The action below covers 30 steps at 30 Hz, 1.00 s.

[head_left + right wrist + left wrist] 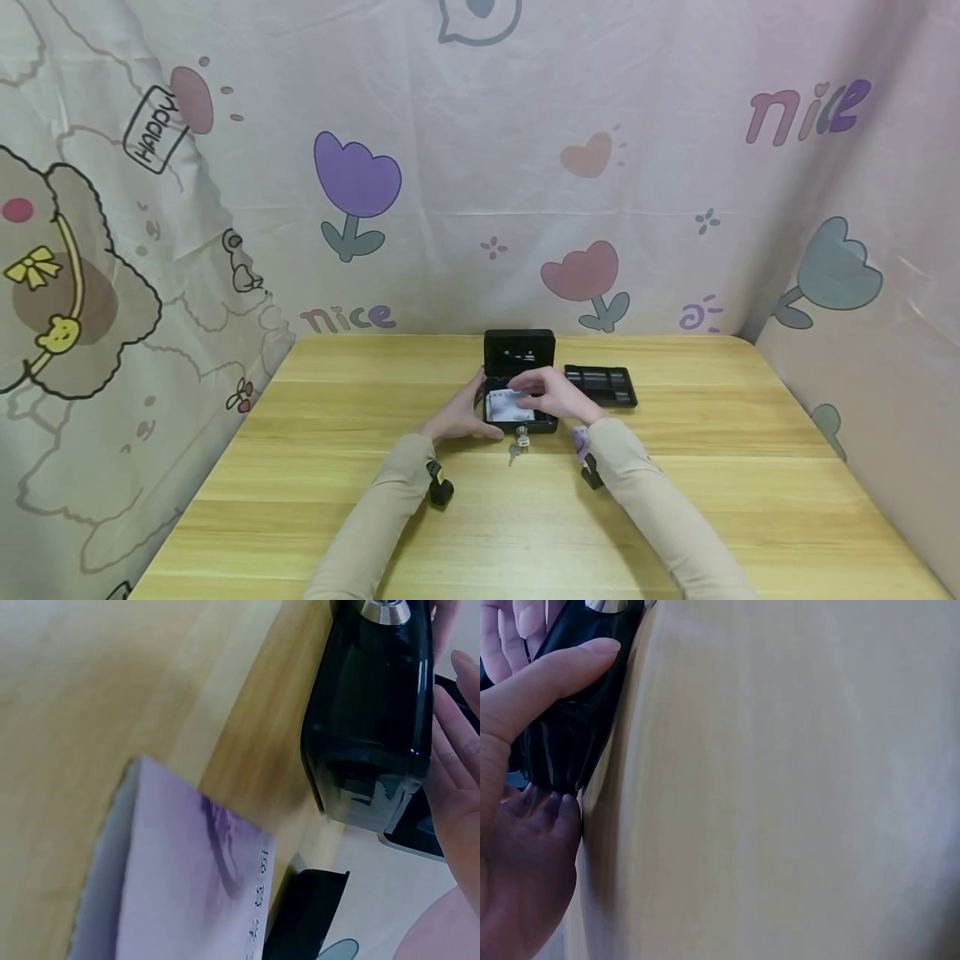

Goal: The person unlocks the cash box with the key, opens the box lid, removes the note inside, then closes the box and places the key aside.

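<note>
A small black cash box point(517, 427) stands with its lid point(519, 343) raised, and light printed slips of paper point(501, 407) lie inside. My left hand point(456, 415) holds the box at its left end, thumb along the front face and fingers round the side. Over the box's right half, my right hand point(558, 394) reaches in above the papers, thumb and fingers spread apart at them. Keys point(516, 450) hang at the round front lock point(386, 610). In the right wrist view the box wall hides what lies under the right fingertips.
A black compartment tray point(611, 388) lies right of the box, behind my right forearm. A folded purple printed paper point(187, 862) stands on the wooden table point(510, 533) near my right wrist. Patterned cloth point(465, 167) hangs behind the table.
</note>
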Each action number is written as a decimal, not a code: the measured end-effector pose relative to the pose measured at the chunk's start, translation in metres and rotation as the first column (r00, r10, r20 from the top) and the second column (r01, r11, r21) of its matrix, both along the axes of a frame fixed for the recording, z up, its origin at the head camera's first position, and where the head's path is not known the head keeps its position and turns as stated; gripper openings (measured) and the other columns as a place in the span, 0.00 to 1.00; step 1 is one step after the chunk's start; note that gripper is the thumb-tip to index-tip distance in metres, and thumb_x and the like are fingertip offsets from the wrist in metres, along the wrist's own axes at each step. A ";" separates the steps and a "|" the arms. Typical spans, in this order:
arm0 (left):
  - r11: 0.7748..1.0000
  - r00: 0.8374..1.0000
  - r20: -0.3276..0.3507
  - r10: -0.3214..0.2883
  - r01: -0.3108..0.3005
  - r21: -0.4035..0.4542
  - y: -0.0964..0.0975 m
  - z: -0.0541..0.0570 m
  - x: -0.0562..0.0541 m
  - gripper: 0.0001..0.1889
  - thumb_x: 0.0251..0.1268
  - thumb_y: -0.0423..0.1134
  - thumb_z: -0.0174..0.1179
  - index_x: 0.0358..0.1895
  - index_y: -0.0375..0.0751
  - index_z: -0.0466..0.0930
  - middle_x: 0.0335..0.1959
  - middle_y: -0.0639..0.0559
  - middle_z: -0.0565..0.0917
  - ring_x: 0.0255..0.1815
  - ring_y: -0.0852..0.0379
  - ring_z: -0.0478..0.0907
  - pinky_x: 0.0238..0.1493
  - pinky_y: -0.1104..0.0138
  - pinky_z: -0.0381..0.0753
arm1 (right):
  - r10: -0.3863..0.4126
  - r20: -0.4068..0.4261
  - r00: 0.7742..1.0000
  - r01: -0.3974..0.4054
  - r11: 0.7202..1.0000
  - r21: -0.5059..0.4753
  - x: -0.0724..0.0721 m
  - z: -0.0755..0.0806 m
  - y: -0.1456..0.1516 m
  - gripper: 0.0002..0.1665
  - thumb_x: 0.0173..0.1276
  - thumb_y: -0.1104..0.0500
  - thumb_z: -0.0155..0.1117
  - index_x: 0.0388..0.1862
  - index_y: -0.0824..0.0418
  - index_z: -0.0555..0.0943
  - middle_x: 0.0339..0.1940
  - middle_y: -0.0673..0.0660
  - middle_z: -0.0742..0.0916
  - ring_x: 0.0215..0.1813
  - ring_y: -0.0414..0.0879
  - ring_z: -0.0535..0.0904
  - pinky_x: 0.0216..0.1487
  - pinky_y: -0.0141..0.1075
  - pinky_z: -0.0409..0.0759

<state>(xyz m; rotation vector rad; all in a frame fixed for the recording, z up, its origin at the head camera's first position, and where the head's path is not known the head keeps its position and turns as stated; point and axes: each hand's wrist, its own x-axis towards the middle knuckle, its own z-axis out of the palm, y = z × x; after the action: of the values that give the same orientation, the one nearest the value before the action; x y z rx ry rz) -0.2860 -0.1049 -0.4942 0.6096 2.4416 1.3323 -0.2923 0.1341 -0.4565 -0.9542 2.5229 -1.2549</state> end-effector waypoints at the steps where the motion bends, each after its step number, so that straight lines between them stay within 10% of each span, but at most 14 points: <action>1: 1.000 1.000 0.005 -0.002 0.002 0.006 0.000 0.000 0.000 0.69 0.48 0.40 0.80 0.82 0.37 0.30 0.83 0.34 0.43 0.83 0.39 0.49 0.83 0.52 0.53 | 0.004 -0.003 1.000 -0.004 1.000 0.009 -0.001 0.000 -0.001 0.21 0.68 0.65 0.67 0.59 0.70 0.81 0.59 0.67 0.86 0.60 0.59 0.84 0.62 0.49 0.84; 30: 1.000 1.000 -0.001 -0.011 0.011 0.025 0.000 0.000 0.002 0.68 0.49 0.38 0.79 0.81 0.35 0.30 0.83 0.33 0.41 0.83 0.36 0.49 0.83 0.50 0.54 | 0.034 -0.057 0.998 -0.025 0.989 0.148 -0.015 -0.009 -0.017 0.20 0.63 0.66 0.70 0.56 0.64 0.84 0.56 0.61 0.88 0.61 0.55 0.82 0.65 0.51 0.80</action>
<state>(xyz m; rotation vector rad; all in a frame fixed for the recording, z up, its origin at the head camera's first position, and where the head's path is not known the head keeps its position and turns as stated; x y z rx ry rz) -0.2845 -0.1051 -0.4943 0.6294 2.4221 1.3601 -0.3069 0.1167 -0.4657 -1.0050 2.5936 -1.0291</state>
